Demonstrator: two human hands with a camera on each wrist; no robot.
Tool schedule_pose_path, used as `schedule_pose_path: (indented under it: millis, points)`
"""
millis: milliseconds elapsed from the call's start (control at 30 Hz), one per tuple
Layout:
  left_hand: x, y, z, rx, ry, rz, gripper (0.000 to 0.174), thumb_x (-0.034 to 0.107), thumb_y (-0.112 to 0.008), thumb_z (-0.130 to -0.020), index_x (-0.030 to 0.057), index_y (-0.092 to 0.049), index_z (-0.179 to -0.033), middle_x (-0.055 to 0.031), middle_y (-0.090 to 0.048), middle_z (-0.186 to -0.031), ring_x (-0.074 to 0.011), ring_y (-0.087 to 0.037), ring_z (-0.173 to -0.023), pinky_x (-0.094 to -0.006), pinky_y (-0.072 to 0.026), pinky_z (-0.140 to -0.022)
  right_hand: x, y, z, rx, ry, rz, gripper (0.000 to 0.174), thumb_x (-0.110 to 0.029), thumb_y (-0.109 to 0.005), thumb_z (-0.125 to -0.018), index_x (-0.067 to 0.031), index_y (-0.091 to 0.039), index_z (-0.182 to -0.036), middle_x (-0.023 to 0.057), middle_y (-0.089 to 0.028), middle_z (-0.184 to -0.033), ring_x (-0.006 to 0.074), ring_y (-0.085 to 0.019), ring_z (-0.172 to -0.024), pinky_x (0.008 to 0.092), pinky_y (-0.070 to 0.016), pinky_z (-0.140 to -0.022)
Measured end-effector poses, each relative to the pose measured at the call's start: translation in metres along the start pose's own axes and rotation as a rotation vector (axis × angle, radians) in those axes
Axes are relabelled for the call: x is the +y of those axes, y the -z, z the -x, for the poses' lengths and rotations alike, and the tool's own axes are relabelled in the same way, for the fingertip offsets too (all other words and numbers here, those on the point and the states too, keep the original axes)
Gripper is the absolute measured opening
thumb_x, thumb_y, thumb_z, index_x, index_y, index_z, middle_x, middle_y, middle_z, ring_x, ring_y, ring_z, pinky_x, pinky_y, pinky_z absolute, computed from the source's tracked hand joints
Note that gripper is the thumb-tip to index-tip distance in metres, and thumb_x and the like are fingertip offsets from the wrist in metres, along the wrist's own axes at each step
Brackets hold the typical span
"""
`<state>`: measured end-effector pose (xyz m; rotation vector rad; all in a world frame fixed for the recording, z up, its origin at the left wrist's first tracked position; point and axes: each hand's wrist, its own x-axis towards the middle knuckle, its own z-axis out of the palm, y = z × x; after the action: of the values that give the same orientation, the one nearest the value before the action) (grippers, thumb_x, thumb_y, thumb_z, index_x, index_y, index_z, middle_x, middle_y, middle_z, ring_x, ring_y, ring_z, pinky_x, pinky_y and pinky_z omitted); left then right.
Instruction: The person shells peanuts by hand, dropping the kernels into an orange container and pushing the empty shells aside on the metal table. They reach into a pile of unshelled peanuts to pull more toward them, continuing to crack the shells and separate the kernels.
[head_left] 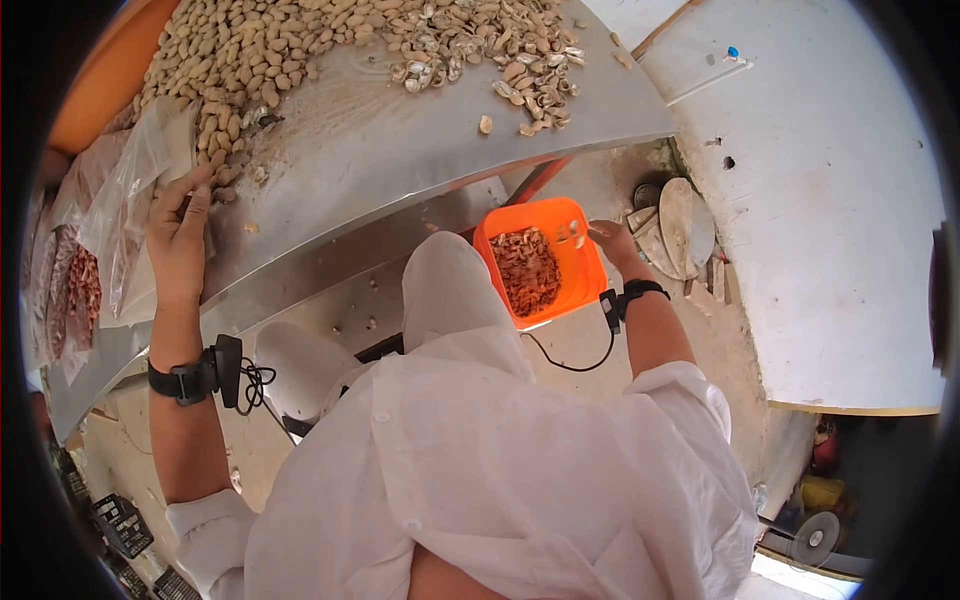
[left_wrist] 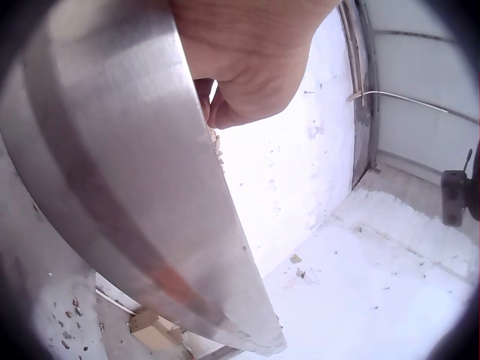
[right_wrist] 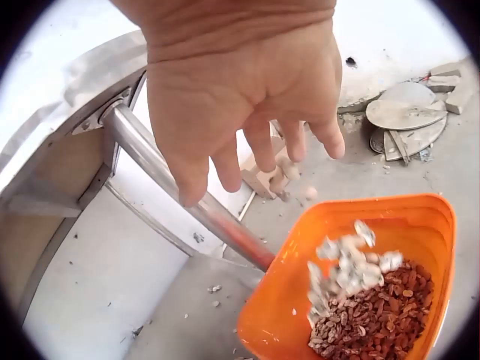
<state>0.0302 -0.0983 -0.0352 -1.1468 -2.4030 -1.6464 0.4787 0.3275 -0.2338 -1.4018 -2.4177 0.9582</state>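
My right hand [head_left: 615,245] [right_wrist: 247,97] hangs palm down with fingers spread, beside and above the orange container [head_left: 585,285] [right_wrist: 281,307]. Pale shell-like pieces [right_wrist: 349,266] are in the air or on top at the container's mouth, blurred; reddish-brown kernels [head_left: 527,272] [right_wrist: 382,315] lie inside. At the metal table's left part, my left hand [head_left: 178,240] [left_wrist: 247,64] has thumb and finger bent towards each other beside unshelled nuts [head_left: 215,130]. Whether a nut is between those fingertips is hidden.
The metal table [head_left: 350,160] carries a large nut pile and loose empty shells [head_left: 540,85]. Clear plastic bags [head_left: 125,220] lie at its left end. Round pale boards [head_left: 685,228] lie on the floor to the right, near a white panel [head_left: 820,200].
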Motion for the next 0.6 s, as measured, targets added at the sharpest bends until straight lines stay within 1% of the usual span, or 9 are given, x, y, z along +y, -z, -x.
schedule_pose_path:
  millis: [33, 67, 133, 233, 300, 367, 433, 500, 600]
  points:
    - [0.001, 0.0, 0.0, -0.005, -0.019, -0.004, 0.022, 0.009, -0.054, -0.09, -0.001, -0.062, -0.107, -0.0059, -0.061, -0.099, -0.0103, -0.054, -0.091, -0.0215, -0.0406, -0.081, 0.004, 0.001, -0.002, 0.006, 0.018, 0.018, 0.031, -0.023, -0.066, -0.08, -0.0052, -0.064, -0.106, 0.0133, -0.064, -0.108, 0.0237, -0.062, -0.097, 0.0329, -0.0462, -0.083]
    - [0.002, 0.0, 0.0, -0.008, -0.038, -0.007, 0.022, 0.009, -0.054, -0.09, -0.0013, -0.062, -0.107, -0.0057, -0.061, -0.098, -0.0102, -0.054, -0.09, -0.0215, -0.0407, -0.081, 0.009, 0.003, -0.002, 0.125, -0.018, 0.032, 0.029, -0.021, -0.065, -0.081, -0.0044, -0.064, -0.104, 0.0133, -0.065, -0.104, 0.0236, -0.062, -0.094, 0.0328, -0.0465, -0.081]
    - [0.003, -0.001, 0.001, -0.02, -0.026, 0.022, 0.022, 0.009, -0.054, -0.09, -0.0019, -0.061, -0.108, -0.0051, -0.062, -0.097, -0.0101, -0.055, -0.088, -0.0215, -0.0413, -0.08, -0.031, 0.024, 0.012, 0.364, -0.077, 0.063, 0.023, -0.016, -0.063, -0.082, -0.0028, -0.064, -0.1, 0.0133, -0.066, -0.096, 0.0235, -0.062, -0.087, 0.0326, -0.047, -0.076]
    - [0.005, -0.003, 0.001, -0.035, 0.005, 0.123, 0.022, 0.008, -0.053, -0.09, -0.0028, -0.06, -0.108, -0.0046, -0.062, -0.095, -0.0101, -0.056, -0.085, -0.0214, -0.0419, -0.079, -0.085, 0.051, 0.019, 0.622, 0.335, -0.135, 0.016, -0.013, -0.062, -0.079, -0.0019, -0.064, -0.09, 0.0157, -0.063, -0.085, 0.0271, -0.06, -0.078, 0.0337, -0.0465, -0.068]
    - [0.008, -0.004, 0.001, -0.044, 0.006, 0.144, 0.022, 0.007, -0.052, -0.091, -0.003, -0.06, -0.108, -0.0046, -0.062, -0.095, -0.0102, -0.057, -0.084, -0.0214, -0.0422, -0.079, -0.167, 0.07, 0.035, 0.651, 0.683, 0.075, 0.013, -0.006, -0.06, -0.075, -0.0034, -0.064, -0.087, 0.0145, -0.062, -0.082, 0.0287, -0.059, -0.076, 0.0352, -0.0467, -0.068]
    - [0.011, -0.004, 0.001, -0.045, -0.013, 0.104, 0.022, 0.007, -0.052, -0.091, -0.0028, -0.06, -0.109, -0.0048, -0.062, -0.095, -0.0104, -0.057, -0.084, -0.0213, -0.0423, -0.079, -0.248, 0.077, 0.045, 0.573, 0.999, 0.17, 0.019, -0.004, -0.061, -0.072, -0.0048, -0.064, -0.091, 0.0131, -0.062, -0.089, 0.0296, -0.059, -0.081, 0.0373, -0.047, -0.071]
    - [0.011, -0.003, 0.002, -0.033, -0.02, 0.098, 0.021, 0.006, -0.051, -0.091, -0.0027, -0.06, -0.108, -0.0045, -0.062, -0.095, -0.0103, -0.057, -0.084, -0.0212, -0.0424, -0.079, -0.311, 0.065, 0.04, 0.43, 1.213, 0.265, 0.029, -0.007, -0.063, -0.07, -0.0058, -0.062, -0.099, 0.0101, -0.061, -0.099, 0.029, -0.057, -0.092, 0.0388, -0.0453, -0.08]
    - [0.012, -0.002, 0.002, -0.026, -0.015, 0.122, 0.021, 0.006, -0.051, -0.091, -0.0028, -0.06, -0.108, -0.0042, -0.061, -0.096, -0.0101, -0.057, -0.084, -0.0211, -0.0423, -0.079, -0.35, 0.043, 0.025, 0.341, 1.387, 0.425, 0.037, -0.006, -0.059, -0.074, -0.0079, -0.059, -0.111, 0.0107, -0.058, -0.113, 0.028, -0.052, -0.107, 0.0387, -0.0411, -0.092]
    - [0.009, -0.001, 0.003, -0.022, -0.006, 0.131, 0.022, 0.008, -0.052, -0.09, -0.002, -0.061, -0.108, -0.0039, -0.06, -0.097, -0.0098, -0.055, -0.087, -0.0209, -0.041, -0.08, -0.382, 0.008, 0.002, 0.312, 1.446, 0.719, 0.042, -0.011, -0.055, -0.077, -0.0092, -0.054, -0.12, 0.0076, -0.052, -0.125, 0.0263, -0.044, -0.12, 0.0412, -0.0334, -0.101]
